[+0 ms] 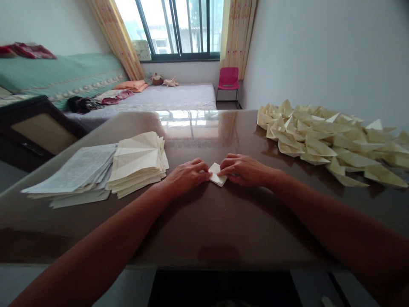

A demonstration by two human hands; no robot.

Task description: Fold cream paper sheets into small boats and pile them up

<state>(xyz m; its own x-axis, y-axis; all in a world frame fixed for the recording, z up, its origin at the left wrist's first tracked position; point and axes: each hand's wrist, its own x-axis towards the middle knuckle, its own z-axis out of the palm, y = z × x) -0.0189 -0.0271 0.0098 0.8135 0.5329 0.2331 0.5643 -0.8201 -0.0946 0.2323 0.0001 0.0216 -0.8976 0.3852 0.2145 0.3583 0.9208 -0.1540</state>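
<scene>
Both hands (188,174) (245,169) pinch seemingly folded paper (217,176).

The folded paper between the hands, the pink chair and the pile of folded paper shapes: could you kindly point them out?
Folded paper (217,179), head view: its near half.
Pink chair (228,78), head view: its backrest.
Pile of paper shapes (334,138), head view: a shape near its middle.

Bed (188,96): was kinda pale purple, with plush toys (171,82) plus orange bedding (131,85) on it
Window (191,25): had yellowish curtains (236,34) either side
Chair (228,79): was hot pink, honestly pretty loud
Cabinet (44,132): was dark-framed, off left
</scene>
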